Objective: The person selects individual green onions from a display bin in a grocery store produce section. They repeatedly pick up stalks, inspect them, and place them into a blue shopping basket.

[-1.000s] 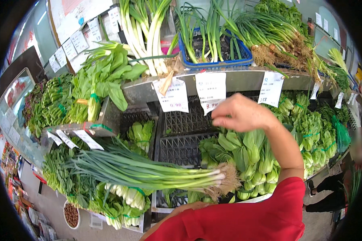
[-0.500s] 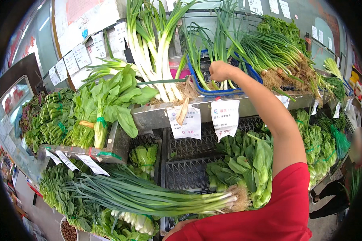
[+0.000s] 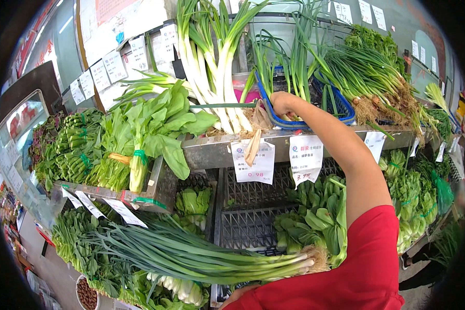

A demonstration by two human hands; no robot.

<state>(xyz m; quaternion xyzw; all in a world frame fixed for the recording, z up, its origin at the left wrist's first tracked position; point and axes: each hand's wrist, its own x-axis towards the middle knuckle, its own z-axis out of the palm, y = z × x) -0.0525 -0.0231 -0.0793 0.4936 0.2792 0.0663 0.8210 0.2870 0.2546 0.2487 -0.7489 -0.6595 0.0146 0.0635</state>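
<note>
My right arm in its red sleeve reaches up to the display ledge. My right hand (image 3: 283, 105) is closed at the front left part of a blue plastic basket (image 3: 342, 98), fingers curled on its rim and partly hidden. Green garlic stalks (image 3: 300, 62) stand in the basket, leaning on the wall behind. A long bunch of leeks (image 3: 201, 253) lies across the lower front, its roots (image 3: 315, 258) beside my red sleeve. Below the bunch, a bit of my left arm (image 3: 238, 294) shows at the lower edge; the left fingers are hidden.
Thick white-stemmed leeks (image 3: 222, 77) lean left of the basket, near leafy greens (image 3: 150, 129). Rooted spring onions (image 3: 367, 72) lie to its right. Paper price tags (image 3: 253, 163) hang off the metal ledge (image 3: 206, 150). Below are black crates (image 3: 248, 227) and bok choy (image 3: 320, 212).
My right hand has moved from over the basket's inside to its front left rim. The whole view has shifted, so the stall appears a little further right.
</note>
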